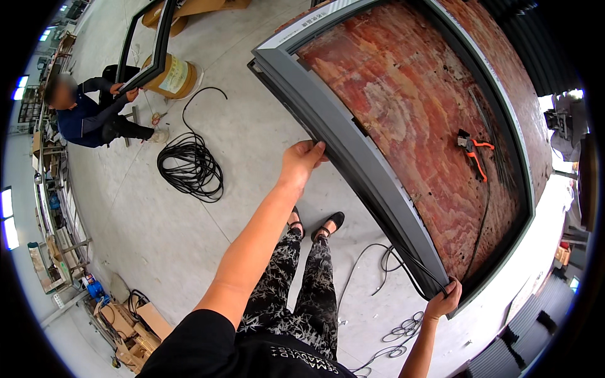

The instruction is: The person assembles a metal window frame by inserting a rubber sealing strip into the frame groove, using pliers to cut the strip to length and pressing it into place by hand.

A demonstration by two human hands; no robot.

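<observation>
Gray frame is laid on a red-patterned table, left edge gripped by the left hand, apparently for steadiness; black cord is pinched in the right hand's fingers, near corner.

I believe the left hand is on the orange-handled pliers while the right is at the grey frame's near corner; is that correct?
Not quite: the head view shows the left hand at the edge of the grey frame, not on the pliers; the rest holds.
</observation>
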